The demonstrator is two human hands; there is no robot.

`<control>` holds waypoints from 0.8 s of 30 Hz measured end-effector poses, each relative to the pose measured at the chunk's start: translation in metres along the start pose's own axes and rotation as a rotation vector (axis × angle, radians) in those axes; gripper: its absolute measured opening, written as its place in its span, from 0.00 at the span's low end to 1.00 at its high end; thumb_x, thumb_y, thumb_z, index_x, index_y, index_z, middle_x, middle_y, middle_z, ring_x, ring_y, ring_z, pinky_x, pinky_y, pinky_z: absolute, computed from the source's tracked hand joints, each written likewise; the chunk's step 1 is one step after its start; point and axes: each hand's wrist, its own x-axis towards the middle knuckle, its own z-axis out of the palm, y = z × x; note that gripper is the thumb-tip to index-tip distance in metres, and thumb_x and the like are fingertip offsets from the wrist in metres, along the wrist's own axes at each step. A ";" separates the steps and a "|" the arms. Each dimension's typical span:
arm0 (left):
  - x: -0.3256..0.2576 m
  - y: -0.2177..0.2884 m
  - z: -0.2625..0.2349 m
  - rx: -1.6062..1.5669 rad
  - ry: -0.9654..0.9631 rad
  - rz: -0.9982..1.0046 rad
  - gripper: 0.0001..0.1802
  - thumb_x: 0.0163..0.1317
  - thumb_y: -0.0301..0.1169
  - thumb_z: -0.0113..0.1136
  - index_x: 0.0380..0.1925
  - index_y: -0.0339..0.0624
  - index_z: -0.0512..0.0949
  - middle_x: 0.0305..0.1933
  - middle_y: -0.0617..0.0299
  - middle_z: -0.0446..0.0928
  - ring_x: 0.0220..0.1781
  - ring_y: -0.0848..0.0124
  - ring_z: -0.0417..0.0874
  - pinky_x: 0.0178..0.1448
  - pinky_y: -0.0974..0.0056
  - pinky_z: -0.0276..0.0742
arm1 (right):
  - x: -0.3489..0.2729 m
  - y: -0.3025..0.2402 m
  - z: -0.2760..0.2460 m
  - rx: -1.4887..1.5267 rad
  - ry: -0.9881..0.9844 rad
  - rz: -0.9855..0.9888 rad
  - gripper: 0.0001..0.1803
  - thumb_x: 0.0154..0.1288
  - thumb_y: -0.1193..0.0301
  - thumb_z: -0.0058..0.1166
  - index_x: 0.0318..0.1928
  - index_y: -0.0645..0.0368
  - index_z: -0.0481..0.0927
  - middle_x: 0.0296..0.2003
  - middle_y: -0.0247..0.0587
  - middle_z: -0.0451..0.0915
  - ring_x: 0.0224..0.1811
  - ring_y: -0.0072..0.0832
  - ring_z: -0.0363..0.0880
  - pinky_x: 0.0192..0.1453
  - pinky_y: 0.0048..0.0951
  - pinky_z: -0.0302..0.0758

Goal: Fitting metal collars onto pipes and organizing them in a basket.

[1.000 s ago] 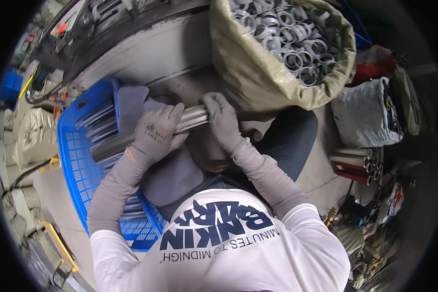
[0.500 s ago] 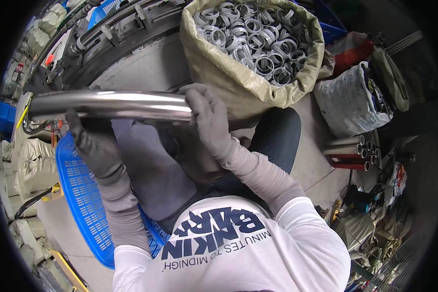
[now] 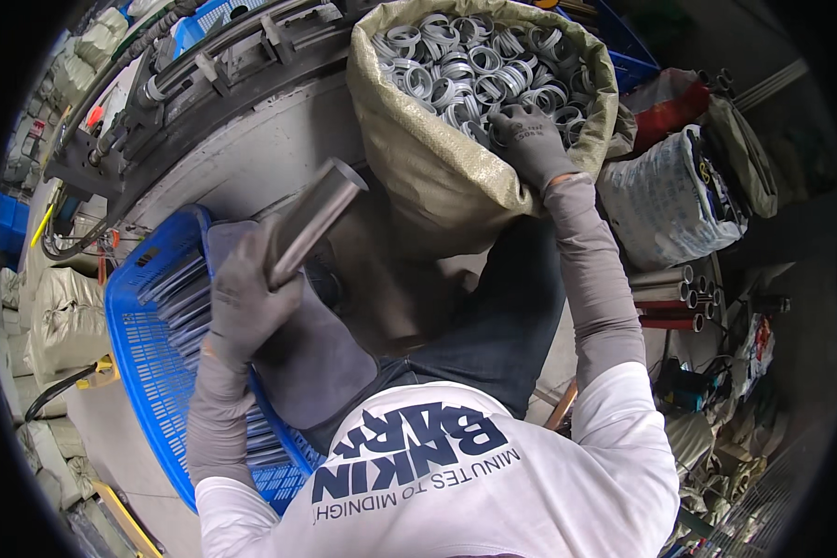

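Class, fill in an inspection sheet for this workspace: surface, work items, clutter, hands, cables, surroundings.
Surface: pale floor, largely hidden by things standing on it.
Work items: shiny metal tube; grey rings in a beige sack; blue basket with long metal pieces inside.
Clutter: whitish bag and stacked tubes on the right.
Hands: gloved left hand grips the metal tube; gloved right hand is among the rings, fingertips hidden.
Cables: black cable, far left.
Surroundings: dark machine frame, upper left.

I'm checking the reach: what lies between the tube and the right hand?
In the head view, the side and rim of the sack lie between the tube and the right hand, plus a dark gap beside the tube.
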 end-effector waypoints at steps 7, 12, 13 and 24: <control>-0.007 -0.010 0.022 0.064 -0.097 -0.063 0.39 0.51 0.32 0.66 0.67 0.37 0.73 0.46 0.44 0.80 0.49 0.45 0.83 0.55 0.47 0.78 | 0.002 -0.006 -0.011 -0.121 -0.099 0.000 0.19 0.69 0.58 0.59 0.58 0.43 0.84 0.56 0.44 0.83 0.62 0.49 0.80 0.63 0.55 0.78; -0.008 -0.013 0.020 0.065 -0.083 -0.032 0.39 0.51 0.33 0.65 0.67 0.38 0.73 0.43 0.45 0.79 0.47 0.46 0.83 0.53 0.46 0.79 | 0.004 -0.002 -0.016 -0.146 -0.145 -0.070 0.17 0.68 0.62 0.59 0.56 0.46 0.85 0.58 0.47 0.81 0.63 0.51 0.80 0.64 0.54 0.78; -0.009 -0.014 0.020 0.068 -0.083 -0.041 0.39 0.51 0.33 0.65 0.67 0.38 0.73 0.43 0.45 0.79 0.47 0.46 0.83 0.53 0.46 0.79 | 0.006 -0.005 -0.018 -0.170 -0.173 -0.081 0.18 0.67 0.63 0.59 0.57 0.46 0.85 0.58 0.48 0.80 0.62 0.51 0.80 0.64 0.52 0.78; -0.013 -0.006 0.011 -0.012 -0.076 0.010 0.37 0.49 0.29 0.68 0.64 0.38 0.76 0.43 0.45 0.81 0.46 0.46 0.83 0.52 0.48 0.78 | -0.061 -0.088 -0.086 1.635 0.129 -0.103 0.40 0.57 0.83 0.71 0.71 0.64 0.72 0.57 0.38 0.80 0.57 0.24 0.80 0.64 0.27 0.78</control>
